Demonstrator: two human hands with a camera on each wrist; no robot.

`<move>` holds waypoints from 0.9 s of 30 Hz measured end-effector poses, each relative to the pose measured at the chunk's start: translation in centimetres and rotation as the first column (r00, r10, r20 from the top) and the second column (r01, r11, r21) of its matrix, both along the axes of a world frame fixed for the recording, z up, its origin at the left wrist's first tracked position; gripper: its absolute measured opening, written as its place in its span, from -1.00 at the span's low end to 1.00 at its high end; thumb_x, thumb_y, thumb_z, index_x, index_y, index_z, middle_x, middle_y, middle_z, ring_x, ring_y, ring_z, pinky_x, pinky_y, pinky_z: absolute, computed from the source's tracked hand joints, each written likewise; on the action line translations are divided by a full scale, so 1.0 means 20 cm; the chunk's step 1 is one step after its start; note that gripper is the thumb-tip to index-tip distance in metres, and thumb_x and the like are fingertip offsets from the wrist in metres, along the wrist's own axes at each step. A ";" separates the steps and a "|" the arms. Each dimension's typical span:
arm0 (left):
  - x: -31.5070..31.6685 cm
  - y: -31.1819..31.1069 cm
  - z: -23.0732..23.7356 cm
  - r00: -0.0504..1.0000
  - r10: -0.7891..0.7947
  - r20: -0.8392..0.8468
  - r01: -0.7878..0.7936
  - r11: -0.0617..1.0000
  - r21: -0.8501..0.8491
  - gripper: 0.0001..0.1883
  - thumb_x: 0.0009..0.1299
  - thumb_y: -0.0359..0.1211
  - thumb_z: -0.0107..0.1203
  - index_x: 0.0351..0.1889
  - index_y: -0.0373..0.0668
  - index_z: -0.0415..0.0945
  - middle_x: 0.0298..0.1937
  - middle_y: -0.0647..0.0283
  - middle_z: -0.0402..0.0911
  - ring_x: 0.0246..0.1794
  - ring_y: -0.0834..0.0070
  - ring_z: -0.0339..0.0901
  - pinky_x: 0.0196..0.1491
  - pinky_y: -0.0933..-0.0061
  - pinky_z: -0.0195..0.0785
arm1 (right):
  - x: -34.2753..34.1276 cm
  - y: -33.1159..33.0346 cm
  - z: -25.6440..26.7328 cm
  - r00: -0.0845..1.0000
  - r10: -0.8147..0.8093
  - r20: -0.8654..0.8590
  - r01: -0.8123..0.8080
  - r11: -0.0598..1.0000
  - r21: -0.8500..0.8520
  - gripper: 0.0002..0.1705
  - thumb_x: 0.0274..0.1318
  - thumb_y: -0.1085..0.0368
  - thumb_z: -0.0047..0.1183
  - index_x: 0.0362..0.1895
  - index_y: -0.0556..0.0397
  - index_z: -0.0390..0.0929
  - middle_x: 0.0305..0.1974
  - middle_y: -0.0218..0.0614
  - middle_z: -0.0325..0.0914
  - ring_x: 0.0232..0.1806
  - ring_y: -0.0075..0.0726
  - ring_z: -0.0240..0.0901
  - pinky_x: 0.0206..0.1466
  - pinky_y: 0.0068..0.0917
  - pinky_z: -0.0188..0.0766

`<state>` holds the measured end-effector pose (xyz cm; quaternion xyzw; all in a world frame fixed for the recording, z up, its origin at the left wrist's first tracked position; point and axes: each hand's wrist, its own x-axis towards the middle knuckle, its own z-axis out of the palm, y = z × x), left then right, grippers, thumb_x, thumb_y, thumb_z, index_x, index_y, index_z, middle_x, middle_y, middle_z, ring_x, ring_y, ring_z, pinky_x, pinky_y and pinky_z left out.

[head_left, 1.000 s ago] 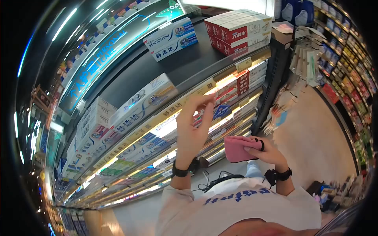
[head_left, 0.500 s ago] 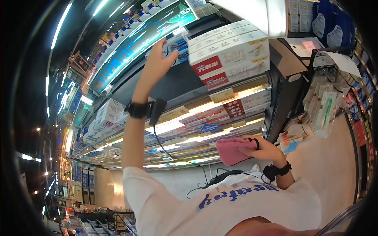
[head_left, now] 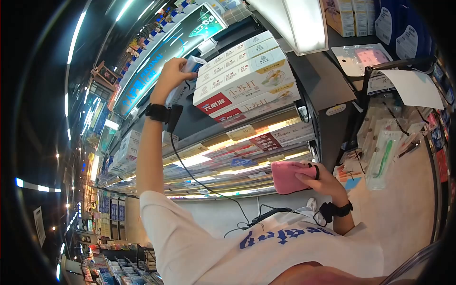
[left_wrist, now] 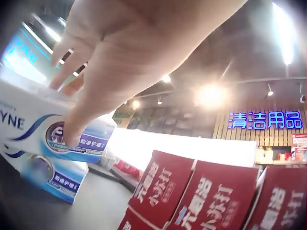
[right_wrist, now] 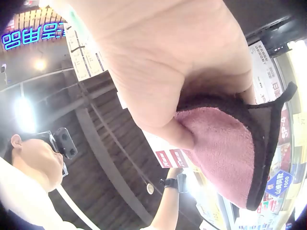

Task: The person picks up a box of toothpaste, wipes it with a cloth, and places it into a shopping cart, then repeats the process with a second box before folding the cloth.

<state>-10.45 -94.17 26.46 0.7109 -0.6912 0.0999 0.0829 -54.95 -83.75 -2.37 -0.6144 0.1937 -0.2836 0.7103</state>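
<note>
High on the shelf, my left hand (head_left: 172,76) pinches a white and blue Sensodyne toothpaste box (left_wrist: 29,112), its thumb on the printed front and its fingers over the far side. A second toothpaste box (left_wrist: 64,182) of the same kind lies right below it. In the head view the hand covers much of both. My right hand (head_left: 325,181) grips a pink cloth (head_left: 288,178) with black trim, held low in front of the shelving. The right wrist view shows the thumb pressing into the cloth's (right_wrist: 223,153) fuzzy side.
Stacked red and white toothpaste boxes (head_left: 247,78) stand just right of my left hand. Behind it runs a lit sign (head_left: 142,80). A bright white light panel (head_left: 304,23) juts over the shelf. Hanging packets (head_left: 380,156) are at the right. A cable (head_left: 204,183) trails from the left wrist.
My left hand has risen from the shelf front to the top shelf, where it has taken hold of the Sensodyne box. The right hand keeps the pink cloth at about the same place.
</note>
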 end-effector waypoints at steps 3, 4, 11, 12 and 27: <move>0.04 0.13 0.05 0.983 0.038 -0.179 -0.074 0.977 -0.202 -0.32 0.12 -0.05 0.47 0.06 -0.36 0.58 -0.10 -0.02 0.65 -0.30 0.30 0.63 -0.22 0.30 0.49 | 0.02 -0.01 -0.02 0.998 0.053 0.013 -0.053 0.997 -0.055 -0.69 0.27 0.27 0.16 0.02 0.18 0.57 -0.23 -0.40 0.56 -0.17 -0.54 0.40 -0.03 -0.53 0.34; -0.04 0.23 0.09 0.964 0.052 -0.260 -0.133 0.944 -0.301 -0.28 0.15 -0.01 0.45 0.09 -0.38 0.56 -0.08 -0.01 0.64 -0.25 0.31 0.62 -0.18 0.29 0.50 | 0.02 -0.01 -0.02 0.997 0.075 0.011 -0.074 0.995 -0.073 -0.67 0.27 0.27 0.16 0.05 0.18 0.56 -0.21 -0.37 0.59 -0.15 -0.53 0.43 -0.01 -0.53 0.36; -0.51 0.88 0.02 0.856 -0.343 -0.388 -0.183 0.500 -0.846 -0.40 0.47 -0.17 0.23 0.34 -0.31 0.33 0.11 0.12 0.53 0.03 0.48 0.49 0.04 0.43 0.41 | 0.30 0.15 0.04 0.980 -0.156 0.120 0.143 0.983 0.115 -0.67 0.36 0.21 0.11 0.06 0.17 0.56 -0.22 -0.48 0.54 -0.14 -0.61 0.38 -0.02 -0.57 0.35; -0.57 0.97 -0.06 0.843 -0.335 -0.422 -0.232 0.482 -0.845 -0.46 0.49 -0.21 0.19 0.32 -0.30 0.34 0.10 0.15 0.54 0.03 0.51 0.48 0.07 0.46 0.38 | 0.34 0.18 0.08 0.987 -0.137 0.081 0.126 0.983 0.132 -0.67 0.37 0.20 0.10 0.08 0.16 0.55 -0.21 -0.49 0.53 -0.15 -0.62 0.37 -0.03 -0.57 0.34; -0.84 2.46 -1.02 0.637 -0.275 -0.720 -0.686 0.224 -0.692 -0.26 0.57 -0.29 -0.03 0.56 -0.36 -0.18 0.30 -0.04 0.33 0.22 0.27 0.36 0.27 0.27 0.24 | 1.17 1.47 0.41 0.797 0.424 0.430 -0.238 0.875 -0.421 -0.48 0.34 0.32 -0.02 0.33 0.15 0.22 0.03 -0.20 0.36 0.03 -0.35 0.26 0.16 -0.38 0.24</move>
